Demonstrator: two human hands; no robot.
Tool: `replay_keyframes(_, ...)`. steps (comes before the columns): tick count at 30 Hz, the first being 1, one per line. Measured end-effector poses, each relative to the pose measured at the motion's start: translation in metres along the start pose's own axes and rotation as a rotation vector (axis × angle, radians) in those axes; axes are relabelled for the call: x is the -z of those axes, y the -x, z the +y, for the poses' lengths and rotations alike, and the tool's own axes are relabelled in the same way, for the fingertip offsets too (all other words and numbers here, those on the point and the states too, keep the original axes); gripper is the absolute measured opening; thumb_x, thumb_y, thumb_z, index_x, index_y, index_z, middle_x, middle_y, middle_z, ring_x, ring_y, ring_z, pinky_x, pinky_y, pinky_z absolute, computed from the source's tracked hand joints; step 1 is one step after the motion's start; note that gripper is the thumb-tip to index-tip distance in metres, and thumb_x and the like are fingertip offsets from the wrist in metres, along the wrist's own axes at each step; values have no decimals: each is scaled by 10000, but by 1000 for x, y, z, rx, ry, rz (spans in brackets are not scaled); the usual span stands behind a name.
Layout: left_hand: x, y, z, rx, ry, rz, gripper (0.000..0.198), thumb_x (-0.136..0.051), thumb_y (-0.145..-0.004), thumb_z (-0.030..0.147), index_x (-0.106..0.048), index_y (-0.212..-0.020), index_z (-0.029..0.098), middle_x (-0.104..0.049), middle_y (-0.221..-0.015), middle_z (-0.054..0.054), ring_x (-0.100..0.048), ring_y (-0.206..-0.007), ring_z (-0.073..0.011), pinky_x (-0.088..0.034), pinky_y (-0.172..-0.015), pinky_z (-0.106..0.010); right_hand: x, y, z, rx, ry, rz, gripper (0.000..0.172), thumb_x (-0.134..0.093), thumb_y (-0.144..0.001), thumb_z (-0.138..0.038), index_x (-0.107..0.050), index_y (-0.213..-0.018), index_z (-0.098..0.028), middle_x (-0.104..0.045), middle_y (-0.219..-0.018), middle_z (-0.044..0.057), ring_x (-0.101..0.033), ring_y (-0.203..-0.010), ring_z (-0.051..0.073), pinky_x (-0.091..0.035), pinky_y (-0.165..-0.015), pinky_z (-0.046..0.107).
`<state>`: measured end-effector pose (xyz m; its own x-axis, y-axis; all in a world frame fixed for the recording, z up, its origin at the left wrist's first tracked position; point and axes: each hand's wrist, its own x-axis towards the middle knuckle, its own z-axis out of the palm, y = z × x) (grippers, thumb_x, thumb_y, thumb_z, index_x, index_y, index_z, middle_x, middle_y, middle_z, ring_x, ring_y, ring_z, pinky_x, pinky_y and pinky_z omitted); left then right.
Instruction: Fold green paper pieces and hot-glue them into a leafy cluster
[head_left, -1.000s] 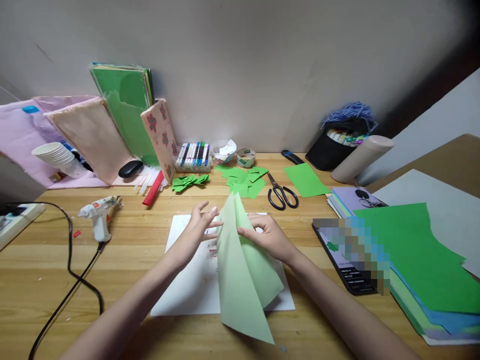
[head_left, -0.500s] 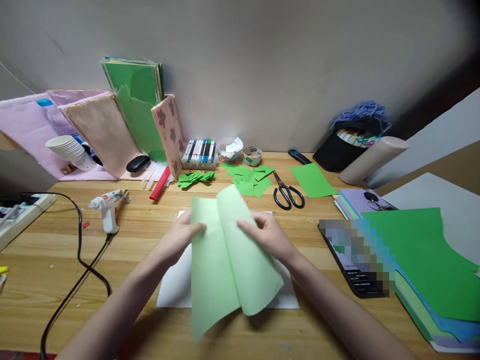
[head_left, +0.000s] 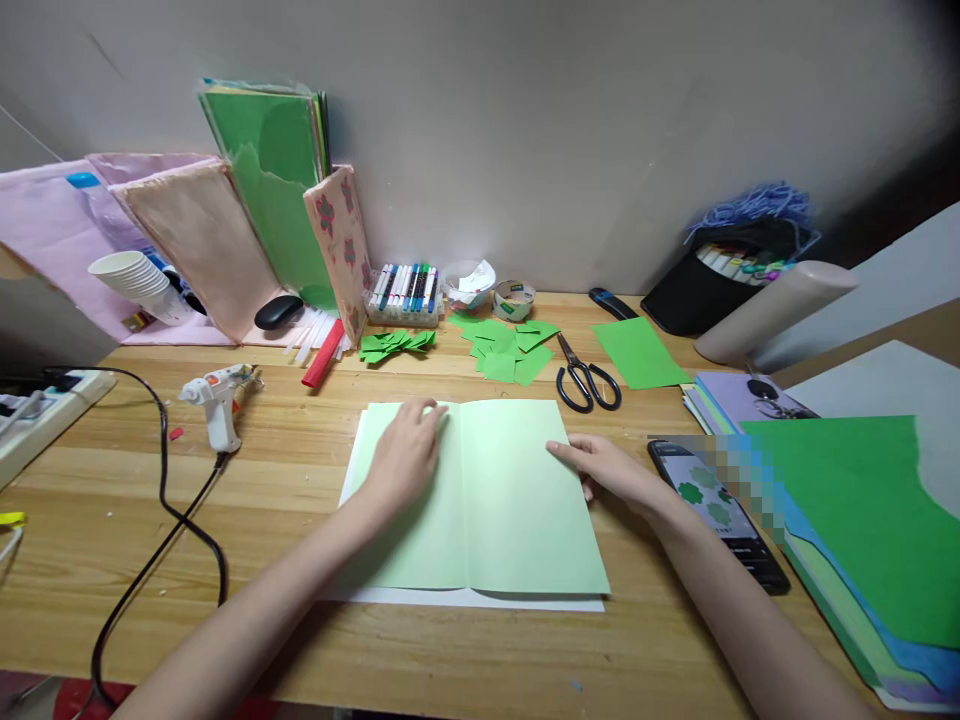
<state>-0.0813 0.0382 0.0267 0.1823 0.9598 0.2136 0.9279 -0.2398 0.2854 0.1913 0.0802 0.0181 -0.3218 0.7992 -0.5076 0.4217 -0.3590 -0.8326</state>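
A light green paper sheet lies unfolded and flat on a white sheet on the wooden desk, with a crease down its middle. My left hand rests palm down on the sheet's left half, fingers stretched out. My right hand presses with flat fingers on the sheet's right edge. Neither hand holds anything.
Black scissors, green paper scraps, a tape roll and a marker box lie behind the sheet. A glue gun with its cord sits at left. A phone and stacked coloured papers lie at right.
The folded green sheet was held up, then opened outward and laid flat on the white sheet. Both hands moved apart and now press it down.
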Motion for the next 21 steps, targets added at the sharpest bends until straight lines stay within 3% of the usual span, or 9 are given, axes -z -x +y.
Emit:
replay_keyframes(2,-11,-4,8,-41,-29,-58,372,-328,-841,104,-463,-1184,161,-526,-1085,-109,-478,-979,-230,-441,-822,-372,-2,-7,0,32,-37,116,412,-555,-718,-570,-482,-621,-176,-504,-476,-34,-477,-374,91,-358,-371,200)
replay_keyframes(4,-21,-7,11,-39,-79,-62,372,-308,-862,139,-454,-1204,155,-534,-1049,-111,-477,-936,-238,-439,-785,-381,-4,-14,2,49,-64,217,416,-537,-724,-573,-442,-588,-192,-451,-409,-54,-404,-309,77,-281,-314,191)
replay_keyframes(8,-28,-12,7,-64,-144,-59,394,-314,-869,175,-433,-1243,141,-528,-1047,-114,-464,-924,-243,-422,-774,-374,-6,-16,8,56,-23,286,394,-533,-727,-538,-415,-554,-204,-395,-356,-74,-285,-254,61,-170,-292,203)
replay_keyframes(17,-30,-14,7,-101,-192,-85,428,-304,-864,180,-429,-1263,84,-536,-1039,-130,-458,-916,-254,-408,-764,-369,-17,5,14,127,213,500,369,-505,-763,-466,-398,-535,-195,-373,-465,-54,-341,-438,91,-264,-447,215)
replay_keyframes(21,-32,-15,7,-92,-173,-94,436,-310,-853,175,-426,-1265,93,-534,-1050,-139,-461,-932,-261,-407,-765,-383,-22,8,16,156,261,521,352,-497,-775,-450,-421,-549,-191,-392,-494,-43,-356,-493,104,-280,-494,219)
